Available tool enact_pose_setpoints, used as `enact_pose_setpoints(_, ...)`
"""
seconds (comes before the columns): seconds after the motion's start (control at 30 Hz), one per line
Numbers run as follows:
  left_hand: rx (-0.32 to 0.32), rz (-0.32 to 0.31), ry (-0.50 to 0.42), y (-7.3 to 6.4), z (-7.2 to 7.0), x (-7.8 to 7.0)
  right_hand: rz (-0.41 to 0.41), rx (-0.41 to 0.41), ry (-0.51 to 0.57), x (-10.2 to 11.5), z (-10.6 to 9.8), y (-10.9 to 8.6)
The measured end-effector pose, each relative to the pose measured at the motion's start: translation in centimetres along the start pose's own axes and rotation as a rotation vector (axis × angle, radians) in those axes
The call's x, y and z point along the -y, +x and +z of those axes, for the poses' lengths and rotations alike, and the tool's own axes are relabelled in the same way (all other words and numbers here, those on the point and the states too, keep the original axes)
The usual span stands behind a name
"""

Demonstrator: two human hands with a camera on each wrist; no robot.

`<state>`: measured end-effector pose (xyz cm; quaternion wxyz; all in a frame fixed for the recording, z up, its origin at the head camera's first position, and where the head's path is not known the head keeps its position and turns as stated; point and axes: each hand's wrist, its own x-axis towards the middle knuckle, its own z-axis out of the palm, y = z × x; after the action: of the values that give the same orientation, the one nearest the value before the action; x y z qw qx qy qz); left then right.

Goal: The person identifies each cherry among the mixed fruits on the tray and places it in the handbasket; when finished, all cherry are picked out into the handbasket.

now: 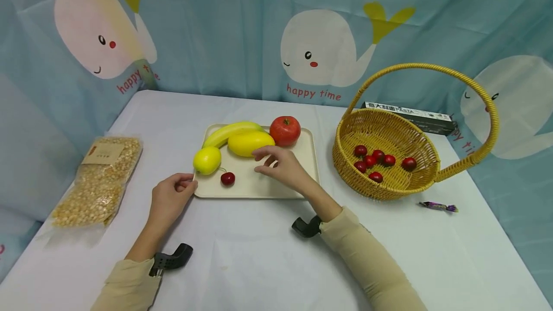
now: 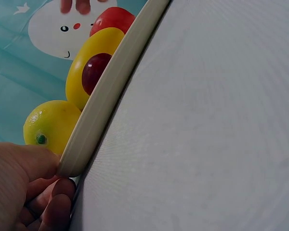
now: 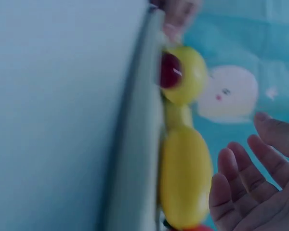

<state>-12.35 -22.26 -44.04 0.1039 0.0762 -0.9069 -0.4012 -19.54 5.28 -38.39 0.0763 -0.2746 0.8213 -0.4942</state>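
My left hand [image 1: 170,198] grips the near left corner of a cream tray [image 1: 268,191], thumb at the rim and fingers curled below it in the left wrist view. On the tray lie a lemon [image 1: 207,160], a banana [image 1: 229,131], a yellow mango-shaped fruit [image 1: 248,144], a red apple [image 1: 285,131] and one cherry [image 1: 227,178] with its stem. Over the tray's right half hovers my right hand [image 1: 282,167], fingers spread and loosely bent around nothing, close to the mango-shaped fruit.
Right of the tray stands a yellow wicker basket [image 1: 345,169] with a tall handle and several cherries inside. Behind it lies a dark pasta box [image 1: 425,121]. A purple-wrapped candy [image 1: 438,206] is in front of the basket. At far left rests a bag of corn kernels [image 1: 101,181].
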Motion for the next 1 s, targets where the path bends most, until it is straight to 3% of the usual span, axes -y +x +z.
enact_pose_setpoints(0.17,-0.019,0.018,-0.005,-0.2,0.0,0.0,0.05,0.088,-0.042,-0.1,2.8,0.8)
enact_pose_setpoints(0.43,-0.014,0.02,-0.014,-0.2,0.0,-0.2,0.081,0.15,-0.078,0.5,5.1,2.0)
enact_pose_setpoints(0.67,-0.017,0.023,-0.019,-0.2,-0.1,-0.4,0.089,0.221,-0.167,0.8,6.0,2.3)
enact_pose_setpoints(1.0,-0.013,0.015,-0.013,-0.1,0.1,-0.1,0.085,0.238,-0.222,0.6,6.3,2.4)
